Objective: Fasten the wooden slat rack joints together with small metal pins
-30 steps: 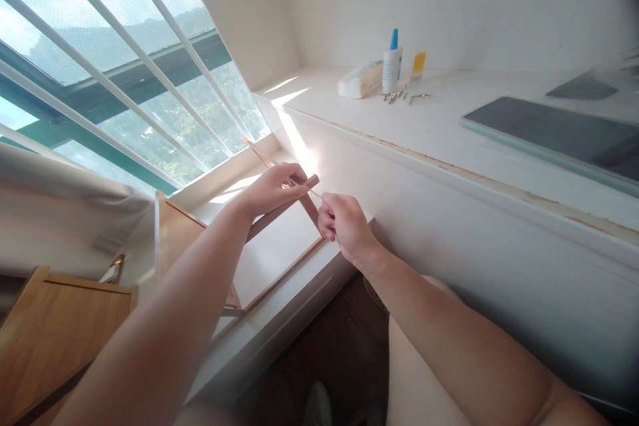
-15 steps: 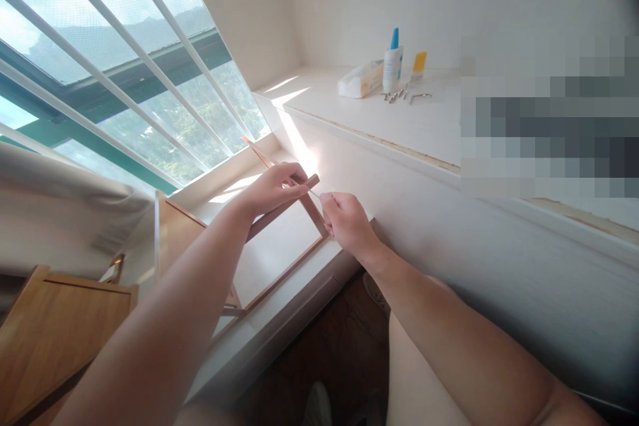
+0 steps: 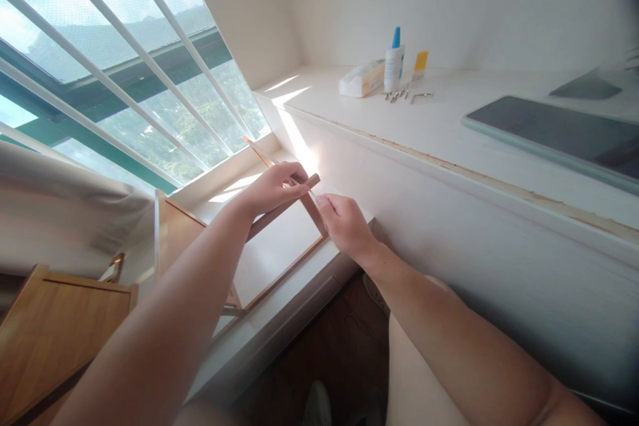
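A wooden frame (image 3: 279,216) of brown bars stands tilted on the white sill in front of me. My left hand (image 3: 282,185) is closed around its upper bar near the end, thumb and fingertips by the joint. Closed too, my right hand (image 3: 344,223) grips a thin metal rod (image 3: 313,193), whose far end reaches the bar beside my left fingertips. The rod's handle end is hidden inside my right fist, so its exact kind does not show.
On the white ledge (image 3: 439,123) at right are a blue-capped glue bottle (image 3: 394,68), a white packet (image 3: 362,80), a yellow-topped item (image 3: 420,63), several small screws (image 3: 397,96) and a phone (image 3: 564,136). Wooden panels (image 3: 64,326) stand left, below a barred window (image 3: 124,46).
My right hand has shifted and turned slightly around the rod. My left hand and the frame stay in place. The phone area, blurred earlier, now shows plainly.
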Tool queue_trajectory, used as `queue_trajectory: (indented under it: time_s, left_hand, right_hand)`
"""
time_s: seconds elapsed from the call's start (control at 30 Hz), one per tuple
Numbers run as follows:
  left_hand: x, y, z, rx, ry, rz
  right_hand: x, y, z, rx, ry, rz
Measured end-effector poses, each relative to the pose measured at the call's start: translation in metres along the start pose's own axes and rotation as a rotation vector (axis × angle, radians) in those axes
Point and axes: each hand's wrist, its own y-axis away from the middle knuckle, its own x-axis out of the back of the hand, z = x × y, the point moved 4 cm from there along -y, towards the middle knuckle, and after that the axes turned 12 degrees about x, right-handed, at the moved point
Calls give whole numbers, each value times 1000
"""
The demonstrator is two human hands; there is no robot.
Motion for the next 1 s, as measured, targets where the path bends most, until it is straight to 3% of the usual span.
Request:
queue_trajectory:
  time_s: [0.43, 0.53, 0.8, 1.0]
  left_hand:
    - [-1, -1, -3, -39, 13, 21]
    - [-1, -1, -3, -36, 9, 14]
    - [0, -1, -3, -26, 12, 10]
    - [0, -1, -3, -22, 18, 3]
  right_hand:
    - [-18, 6, 15, -329, -703, 52]
    - [-16, 6, 13, -294, -620, 72]
    - [-8, 4, 8, -117, -68, -20]
    - [-1, 0, 3, -6, 194, -61]
